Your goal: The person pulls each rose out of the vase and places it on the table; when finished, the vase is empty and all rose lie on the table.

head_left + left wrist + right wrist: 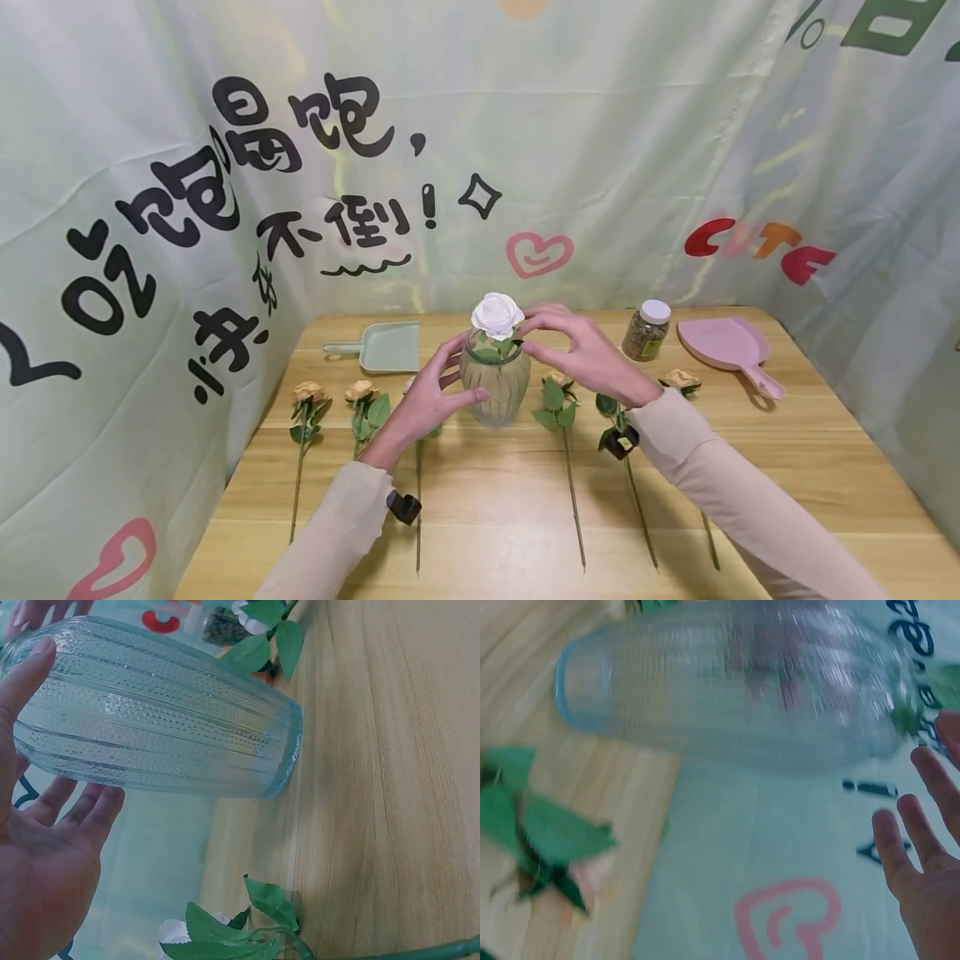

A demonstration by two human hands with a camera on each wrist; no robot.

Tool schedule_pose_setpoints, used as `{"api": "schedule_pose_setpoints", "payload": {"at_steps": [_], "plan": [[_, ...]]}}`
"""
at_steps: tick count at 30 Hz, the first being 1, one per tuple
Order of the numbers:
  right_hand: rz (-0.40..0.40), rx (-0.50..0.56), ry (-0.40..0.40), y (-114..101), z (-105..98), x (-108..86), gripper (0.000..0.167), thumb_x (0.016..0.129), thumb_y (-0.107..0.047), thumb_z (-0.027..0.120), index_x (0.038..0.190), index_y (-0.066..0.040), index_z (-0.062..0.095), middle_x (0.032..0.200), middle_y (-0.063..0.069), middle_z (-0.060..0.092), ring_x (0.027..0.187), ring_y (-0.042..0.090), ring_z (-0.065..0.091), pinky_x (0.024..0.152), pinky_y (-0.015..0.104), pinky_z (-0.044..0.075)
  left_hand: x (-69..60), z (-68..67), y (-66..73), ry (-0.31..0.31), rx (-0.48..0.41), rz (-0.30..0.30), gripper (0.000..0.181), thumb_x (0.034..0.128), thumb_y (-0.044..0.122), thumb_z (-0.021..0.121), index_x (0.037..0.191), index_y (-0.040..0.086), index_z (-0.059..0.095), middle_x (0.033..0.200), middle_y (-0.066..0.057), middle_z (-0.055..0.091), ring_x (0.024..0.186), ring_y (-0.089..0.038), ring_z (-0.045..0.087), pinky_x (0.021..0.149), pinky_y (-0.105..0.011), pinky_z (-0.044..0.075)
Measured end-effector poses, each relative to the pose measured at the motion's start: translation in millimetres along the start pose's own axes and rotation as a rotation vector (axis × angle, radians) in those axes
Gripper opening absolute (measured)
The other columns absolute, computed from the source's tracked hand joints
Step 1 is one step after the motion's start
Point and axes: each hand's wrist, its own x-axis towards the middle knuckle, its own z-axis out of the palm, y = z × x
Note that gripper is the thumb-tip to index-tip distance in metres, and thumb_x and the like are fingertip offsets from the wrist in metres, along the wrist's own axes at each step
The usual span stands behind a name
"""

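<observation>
A ribbed clear glass vase (501, 398) stands upright at the middle of the table, with a white rose (497, 316) in its mouth. My left hand (431, 400) holds the vase's side, thumb in front and fingers behind. The left wrist view shows the thumb against the glass (165, 712). Beside the rose and the rim, my right hand (581, 346) has its fingers loosely spread. Whether its fingertips touch the rose's leaves I cannot tell. In the right wrist view those fingers (892, 844) hold nothing visible.
Several artificial roses lie either side, among them a peach one (307, 392) at left and a leafy stem (573, 492) at right. Behind are a grey-green dustpan (390, 347), a white-lidded jar (647, 332) and a pink dustpan (723, 340). Printed cloth (600, 167) hangs behind the table.
</observation>
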Motion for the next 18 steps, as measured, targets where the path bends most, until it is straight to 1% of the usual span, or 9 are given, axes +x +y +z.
{"api": "schedule_pose_setpoints", "payload": {"at_steps": [4,8,12,15,18], "plan": [[-0.056,-0.008,-0.030,-7.6,20.1,9.8,0.016,0.106,-0.023,0.073,0.120,-0.021,0.079,0.161,0.007,0.058,0.157,0.029,0.044,0.130,0.066,0.035,-0.9,0.1,1.4,-0.011,0.005,-0.010,0.093,0.0949,0.034,0.088,0.170,0.034,0.032,0.170,-0.002,0.043,0.159,-0.029,0.041,0.132,-0.054,0.039],[-0.097,-0.005,-0.054,-11.4,35.3,15.8,0.014,0.106,-0.022,0.073,0.118,-0.021,0.081,0.152,0.007,0.066,0.159,0.031,0.043,0.131,0.065,0.034,-2.1,0.6,2.4,-0.020,0.001,-0.023,0.091,0.0965,0.035,0.086,0.169,0.034,0.032,0.172,-0.001,0.039,0.160,-0.031,0.039,0.132,-0.056,0.038],[-0.155,-0.010,-0.054,-12.7,45.1,19.6,0.014,0.107,-0.016,0.071,0.117,-0.014,0.081,0.142,0.008,0.073,0.155,0.033,0.048,0.136,0.062,0.026,-2.0,0.4,1.8,-0.023,-0.003,-0.020,0.088,0.0974,0.031,0.086,0.168,0.035,0.033,0.173,0.001,0.038,0.160,-0.032,0.038,0.132,-0.058,0.038],[-0.193,-0.013,-0.021,-13.2,49.0,21.5,0.013,0.106,-0.010,0.071,0.115,-0.011,0.081,0.132,0.006,0.077,0.148,0.032,0.057,0.139,0.058,0.022,-1.6,0.2,1.4,-0.024,0.001,-0.005,0.086,0.0975,0.031,0.086,0.167,0.035,0.035,0.171,0.002,0.040,0.160,-0.031,0.039,0.132,-0.056,0.038],[-0.200,-0.005,0.026,-14.1,49.8,21.5,0.013,0.105,-0.008,0.072,0.114,-0.012,0.080,0.124,0.002,0.078,0.135,0.027,0.066,0.132,0.053,0.039,-1.9,-0.2,1.3,-0.020,0.004,0.001,0.085,0.0968,0.032,0.086,0.166,0.037,0.037,0.168,0.002,0.043,0.158,-0.029,0.041,0.132,-0.053,0.039]]}}
